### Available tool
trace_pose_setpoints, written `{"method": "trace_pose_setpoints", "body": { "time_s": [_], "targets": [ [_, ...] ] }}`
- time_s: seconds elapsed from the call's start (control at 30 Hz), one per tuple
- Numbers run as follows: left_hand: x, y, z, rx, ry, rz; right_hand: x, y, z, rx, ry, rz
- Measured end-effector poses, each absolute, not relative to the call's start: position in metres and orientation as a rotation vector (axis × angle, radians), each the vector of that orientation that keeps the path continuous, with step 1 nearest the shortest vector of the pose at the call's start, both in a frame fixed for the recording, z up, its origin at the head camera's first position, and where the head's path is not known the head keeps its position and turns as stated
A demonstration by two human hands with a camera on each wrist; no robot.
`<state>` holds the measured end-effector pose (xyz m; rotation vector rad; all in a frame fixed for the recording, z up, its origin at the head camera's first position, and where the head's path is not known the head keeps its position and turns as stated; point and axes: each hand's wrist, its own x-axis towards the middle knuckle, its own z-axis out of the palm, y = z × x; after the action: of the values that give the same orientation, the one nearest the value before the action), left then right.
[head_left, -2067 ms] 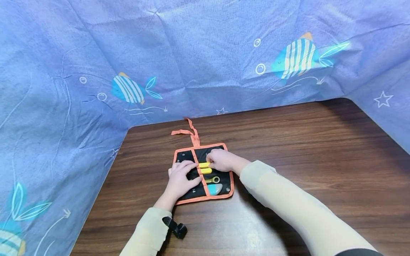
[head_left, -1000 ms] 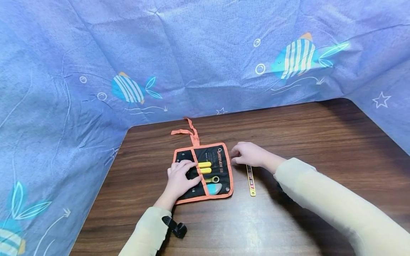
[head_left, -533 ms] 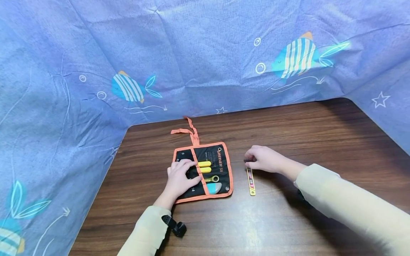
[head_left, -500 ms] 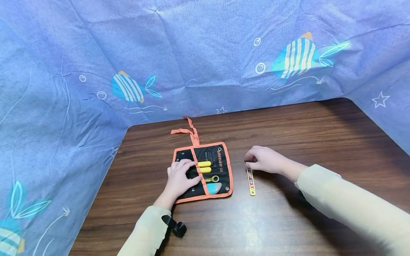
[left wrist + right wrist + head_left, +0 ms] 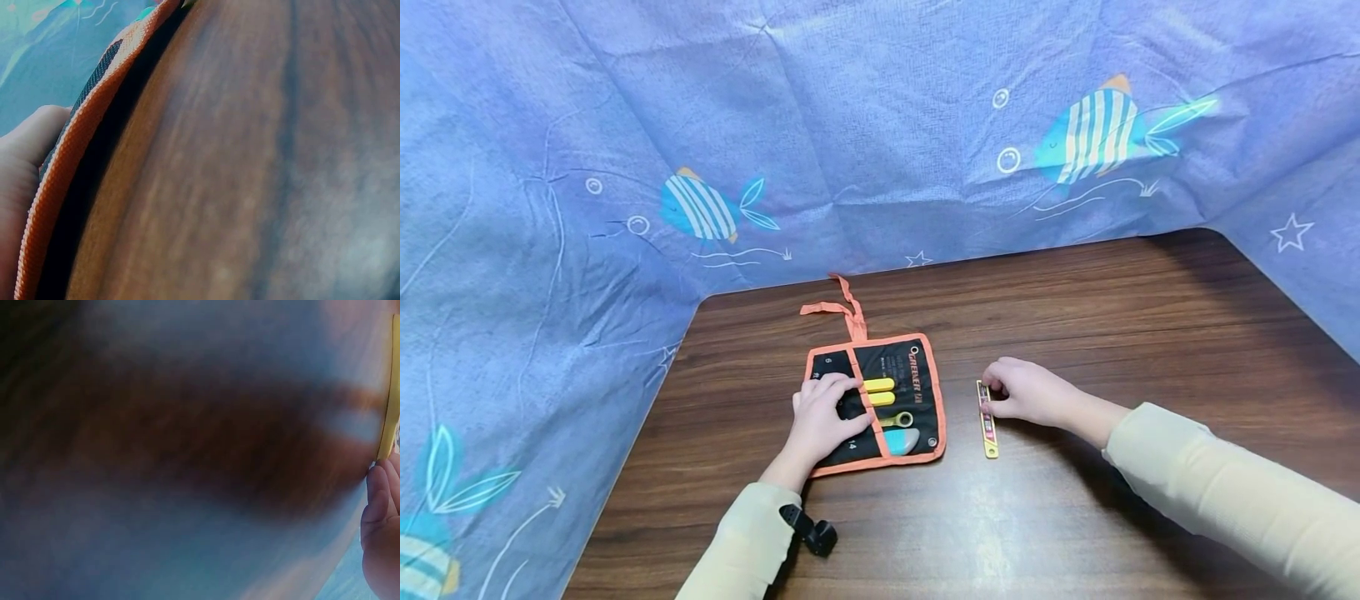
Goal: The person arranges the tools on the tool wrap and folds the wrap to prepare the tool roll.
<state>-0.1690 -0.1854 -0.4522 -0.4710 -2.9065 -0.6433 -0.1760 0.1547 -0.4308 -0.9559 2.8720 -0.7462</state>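
In the head view a black tool roll with orange edging [image 5: 877,469] lies spread on the table. Two yellow handles [image 5: 880,392], a ring spanner [image 5: 904,420] and a grey-and-teal rounded tool [image 5: 901,440] poke out of its pockets. My left hand [image 5: 820,425] rests on the roll's left part, thumb and fingertips at the orange strip; the left wrist view shows a thumb [image 5: 40,128] against the roll. To the right, a slim yellow-edged flat tool [image 5: 990,447] with a dark printed face and an end hole lies on the table. My right hand [image 5: 1022,392] pinches its edge near the far end.
Orange ties [image 5: 850,312] stretch from the roll toward the table's back edge. A blue fish-patterned cloth [image 5: 880,150] hangs behind and at both sides of the brown wooden table [image 5: 1112,317]. A black wrist camera [image 5: 816,533] is strapped to the left sleeve.
My right hand has left the tool roll, moved right and come down beside the yellow-edged tool, whose far end now shows. The left hand and the roll have stayed put.
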Motion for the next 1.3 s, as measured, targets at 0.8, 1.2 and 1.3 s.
{"method": "trace_pose_setpoints", "body": {
  "time_s": [0.8, 1.2, 1.3],
  "targets": [
    [-0.169, -0.186, -0.452, -0.477, -2.897, -0.647, -0.171, 0.159, -0.433, -0.924, 2.861, -0.777],
    [-0.168, -0.186, -0.453, -0.472, -2.888, -0.633, -0.169, 0.161, -0.431, -0.880, 2.831, -0.755],
    [-0.168, -0.185, -0.454, -0.477, -2.886, -0.631, -0.170, 0.161, -0.431, -0.846, 2.849, -0.754]
  ]
}}
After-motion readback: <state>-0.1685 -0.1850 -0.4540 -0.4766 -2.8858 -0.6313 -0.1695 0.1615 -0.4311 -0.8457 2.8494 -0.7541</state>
